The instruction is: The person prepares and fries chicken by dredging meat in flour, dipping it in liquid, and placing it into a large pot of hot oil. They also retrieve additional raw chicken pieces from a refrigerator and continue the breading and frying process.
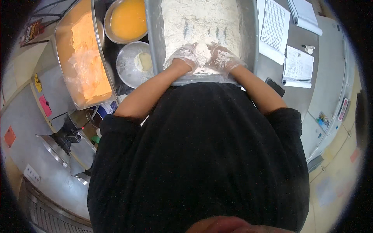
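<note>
A deep grey tub (pixel 155 42) full of white flour (pixel 202 15) stands right in front of me. Both my hands are in it at the near end, in clear plastic gloves dusted with flour. My left hand (pixel 184 55) curls inward at the left of a small heap of flour. Opposite it, my right hand (pixel 223 58) curls in from the other side, so the heap lies between them. The fingertips sink into the flour and are partly hidden. Streaks like finger marks run through the flour just beyond the hands. Whether anything lies under the flour cannot be seen.
Left of the tub are a steel bowl of orange-yellow liquid (pixel 128 19), a metal bowl (pixel 126 70) with something pale inside, and a long pan of orange food (pixel 87 50) partly under plastic film. Papers (pixel 274 29) and a dark phone (pixel 275 87) lie at right.
</note>
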Motion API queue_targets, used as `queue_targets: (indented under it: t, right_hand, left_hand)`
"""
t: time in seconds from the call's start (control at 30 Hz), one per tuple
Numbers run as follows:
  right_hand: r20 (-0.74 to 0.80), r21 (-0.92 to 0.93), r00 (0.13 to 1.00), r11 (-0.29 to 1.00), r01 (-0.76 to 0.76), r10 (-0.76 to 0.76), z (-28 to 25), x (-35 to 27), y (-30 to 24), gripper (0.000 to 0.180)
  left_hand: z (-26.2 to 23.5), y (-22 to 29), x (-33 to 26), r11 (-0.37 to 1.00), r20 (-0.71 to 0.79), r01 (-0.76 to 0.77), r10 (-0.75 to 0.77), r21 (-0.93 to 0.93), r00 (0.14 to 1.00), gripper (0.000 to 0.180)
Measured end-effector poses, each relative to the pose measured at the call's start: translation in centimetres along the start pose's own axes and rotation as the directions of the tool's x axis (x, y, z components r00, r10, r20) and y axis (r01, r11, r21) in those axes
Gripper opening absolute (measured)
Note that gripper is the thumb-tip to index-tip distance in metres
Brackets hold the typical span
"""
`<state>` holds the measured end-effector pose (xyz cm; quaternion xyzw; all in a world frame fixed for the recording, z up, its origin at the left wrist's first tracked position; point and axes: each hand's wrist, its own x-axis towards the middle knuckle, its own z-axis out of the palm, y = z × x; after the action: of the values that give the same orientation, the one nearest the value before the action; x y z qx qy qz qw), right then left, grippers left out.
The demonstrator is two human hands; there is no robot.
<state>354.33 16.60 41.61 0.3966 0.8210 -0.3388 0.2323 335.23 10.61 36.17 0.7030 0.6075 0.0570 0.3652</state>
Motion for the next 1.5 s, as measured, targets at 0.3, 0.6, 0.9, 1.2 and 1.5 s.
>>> queue_targets:
  t: [0.3,0.6,0.9,1.2,1.5]
  right_hand:
    - [0.165,0.102,0.972,0.983,0.15,-0.165,-1.0,1.3,1.7,0.068]
    - [-0.185,0.22,0.963,0.963,-0.155,0.198,-0.5,0.1,3.8,0.097]
    - [-0.474,0.225,0.815,0.941,-0.253,0.333,-1.6,1.1,4.4,0.055]
    - [-0.552,0.635,0.74,0.769,0.074,0.384,-6.0,2.1,4.0,0.031]
    - [-0.366,0.127,0.931,0.991,0.032,0.017,-9.4,4.7,3.6,0.031]
  left_hand:
    - [-7.4,3.6,1.4,0.917,0.385,0.395,-0.345,-0.058,0.856,0.048]
    - [-7.3,-0.2,3.0,0.959,0.35,0.042,-0.143,0.282,0.926,0.052]
    - [-6.4,-1.1,0.5,0.933,0.135,0.023,-0.077,0.36,0.988,0.044]
    - [-6.9,-1.5,3.5,0.946,0.094,0.065,-0.1,0.317,0.991,0.045]
    - [-7.5,-0.1,7.2,0.958,0.225,0.149,-0.205,0.243,0.953,0.046]
